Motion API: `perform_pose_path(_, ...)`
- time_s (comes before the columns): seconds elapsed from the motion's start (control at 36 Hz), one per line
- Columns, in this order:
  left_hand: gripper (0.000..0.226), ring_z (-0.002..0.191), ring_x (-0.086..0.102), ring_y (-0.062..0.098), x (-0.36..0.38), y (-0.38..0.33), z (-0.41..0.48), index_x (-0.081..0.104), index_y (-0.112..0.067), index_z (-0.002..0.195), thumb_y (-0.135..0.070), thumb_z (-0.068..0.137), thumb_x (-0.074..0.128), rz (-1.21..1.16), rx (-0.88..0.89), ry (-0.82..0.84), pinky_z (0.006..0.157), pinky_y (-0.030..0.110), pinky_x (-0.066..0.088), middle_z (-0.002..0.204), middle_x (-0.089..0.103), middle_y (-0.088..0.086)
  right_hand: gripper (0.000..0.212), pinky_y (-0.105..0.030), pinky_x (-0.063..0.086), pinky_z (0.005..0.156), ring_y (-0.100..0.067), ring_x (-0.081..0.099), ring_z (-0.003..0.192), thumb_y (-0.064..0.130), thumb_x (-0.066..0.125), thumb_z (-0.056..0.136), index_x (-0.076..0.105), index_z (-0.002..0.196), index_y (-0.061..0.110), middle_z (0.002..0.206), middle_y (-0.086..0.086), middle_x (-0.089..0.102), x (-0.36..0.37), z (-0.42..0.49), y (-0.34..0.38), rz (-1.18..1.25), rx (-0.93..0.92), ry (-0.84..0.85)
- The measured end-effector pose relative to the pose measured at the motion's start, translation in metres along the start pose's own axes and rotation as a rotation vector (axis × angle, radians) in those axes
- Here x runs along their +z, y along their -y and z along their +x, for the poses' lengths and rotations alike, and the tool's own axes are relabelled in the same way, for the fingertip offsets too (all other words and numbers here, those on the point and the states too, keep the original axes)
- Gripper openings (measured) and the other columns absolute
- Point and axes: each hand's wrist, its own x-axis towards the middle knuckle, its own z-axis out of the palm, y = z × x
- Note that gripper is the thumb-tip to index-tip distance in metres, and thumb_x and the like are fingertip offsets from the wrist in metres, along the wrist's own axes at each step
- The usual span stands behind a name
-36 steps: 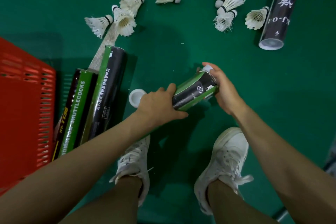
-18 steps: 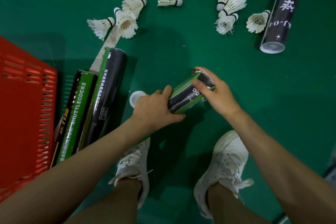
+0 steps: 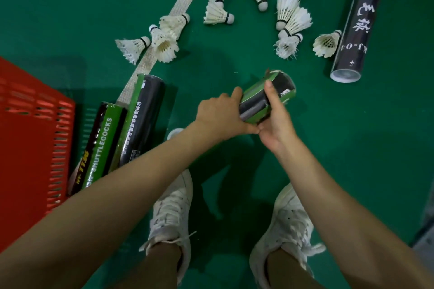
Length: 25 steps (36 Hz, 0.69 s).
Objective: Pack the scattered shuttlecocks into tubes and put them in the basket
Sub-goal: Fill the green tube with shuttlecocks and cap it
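Observation:
Both hands hold a black and green tube [image 3: 270, 94] above the green floor, its far end tilted up and away. My left hand [image 3: 219, 116] grips its near end, fingers wrapped under it. My right hand [image 3: 276, 119] curls round its middle from the right, thumb over the top. Several white shuttlecocks lie scattered beyond, one group on the left [image 3: 162, 40] and another on the right [image 3: 290, 21]. The red basket [image 3: 30, 138] stands at the left edge.
Two black and green tubes [image 3: 138, 122] lie side by side next to the basket. A white cap [image 3: 175, 132] lies on the floor under my left wrist. A long black tube [image 3: 359, 28] lies at the right. My two white shoes stand below.
My right hand slid from the tube's far end, where it pressed the white cap, to its middle. The tube has risen slightly and swung more upright.

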Motion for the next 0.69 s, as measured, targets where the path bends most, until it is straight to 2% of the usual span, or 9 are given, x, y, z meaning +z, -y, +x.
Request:
perform_pose_path(0.08, 0.114, 0.119, 0.053, 0.033, -0.005, 0.001, 0.006, 0.013, -0.022, 0.149, -0.066, 0.064, 0.075, -0.187, 0.097, 0.144, 0.095, 0.043, 0.046, 0.138, 0.047, 0.012, 0.062, -0.039, 0.054, 0.088, -0.026, 0.066, 0.105, 0.056, 0.059, 0.082, 0.058, 0.126, 0.012, 0.118, -0.012, 0.067, 0.000, 0.008, 0.010, 0.053, 0.026, -0.026)
perform_pose_path(0.14, 0.120, 0.132, 0.042, 0.030, -0.005, 0.011, 0.002, 0.006, -0.027, 0.152, -0.056, 0.064, 0.081, -0.459, 0.100, 0.270, 0.108, 0.040, 0.037, 0.151, 0.035, 0.011, 0.060, -0.037, 0.053, 0.087, -0.025, 0.066, 0.104, 0.059, 0.057, 0.084, 0.060, 0.123, 0.013, 0.115, -0.010, 0.069, -0.005, 0.015, 0.028, 0.055, 0.021, -0.088)
perform_pose_path(0.19, 0.109, 0.128, 0.047, 0.027, -0.002, 0.027, -0.004, 0.018, -0.027, 0.150, -0.054, 0.065, 0.082, -0.622, 0.011, 0.410, 0.109, 0.036, 0.036, 0.149, 0.040, 0.006, 0.060, -0.040, 0.051, 0.090, -0.024, 0.066, 0.103, 0.061, 0.060, 0.080, 0.062, 0.119, 0.014, 0.112, -0.008, 0.070, -0.008, 0.023, 0.047, -0.007, 0.001, -0.135)
perform_pose_path(0.28, 0.076, 0.105, 0.060, 0.015, 0.006, 0.046, -0.011, 0.043, -0.024, 0.131, -0.047, 0.069, 0.081, -0.755, -0.061, 0.547, 0.098, 0.036, 0.047, 0.120, 0.059, -0.003, 0.052, -0.039, 0.051, 0.087, -0.024, 0.066, 0.100, 0.057, 0.059, 0.083, 0.063, 0.112, 0.014, 0.108, -0.008, 0.070, 0.002, 0.030, 0.066, -0.135, -0.054, -0.108)
perform_pose_path(0.42, 0.084, 0.112, 0.056, 0.016, 0.012, 0.037, -0.003, 0.030, -0.015, 0.140, -0.040, 0.076, 0.078, -0.993, -0.142, 0.324, 0.098, 0.032, 0.045, 0.129, 0.052, -0.003, 0.024, -0.045, 0.046, 0.094, -0.024, 0.059, 0.107, 0.038, 0.054, 0.093, 0.059, 0.104, 0.017, 0.110, -0.006, 0.065, 0.031, 0.030, 0.063, -0.379, -0.009, 0.080)
perform_pose_path(0.5, 0.083, 0.112, 0.057, 0.013, 0.001, 0.031, 0.010, 0.028, -0.011, 0.140, -0.023, 0.076, 0.081, -1.084, -0.097, 0.252, 0.095, 0.027, 0.046, 0.131, 0.053, 0.001, 0.017, -0.041, 0.051, 0.086, -0.019, 0.062, 0.096, 0.030, 0.058, 0.093, 0.059, 0.104, 0.018, 0.103, -0.002, 0.067, 0.037, 0.026, 0.043, -0.519, 0.032, 0.156)
perform_pose_path(0.58, 0.086, 0.111, 0.057, 0.009, -0.008, 0.031, 0.018, 0.028, -0.014, 0.147, -0.008, 0.077, 0.078, -1.150, -0.044, 0.206, 0.100, 0.025, 0.046, 0.128, 0.056, 0.001, 0.031, -0.037, 0.058, 0.078, -0.022, 0.069, 0.091, 0.025, 0.061, 0.091, 0.059, 0.118, 0.008, 0.106, -0.009, 0.071, 0.035, 0.023, 0.033, -0.466, 0.029, 0.172)
perform_pose_path(0.64, 0.081, 0.111, 0.057, 0.009, -0.010, 0.032, 0.017, 0.027, -0.013, 0.150, -0.005, 0.083, 0.071, -1.253, -0.084, 0.183, 0.097, 0.023, 0.047, 0.125, 0.056, -0.004, 0.025, -0.031, 0.058, 0.071, -0.019, 0.070, 0.082, 0.026, 0.059, 0.093, 0.063, 0.111, 0.008, 0.098, -0.009, 0.072, 0.032, 0.021, 0.035, -0.388, 0.021, 0.161)
perform_pose_path(0.69, 0.067, 0.101, 0.062, 0.004, -0.010, 0.030, 0.009, 0.034, -0.013, 0.147, -0.004, 0.088, 0.065, -1.398, -0.126, 0.158, 0.085, 0.021, 0.053, 0.117, 0.058, -0.012, 0.019, -0.028, 0.058, 0.067, -0.016, 0.070, 0.073, 0.028, 0.057, 0.094, 0.064, 0.098, 0.011, 0.086, -0.004, 0.072, 0.031, 0.021, 0.039, -0.319, 0.013, 0.127)
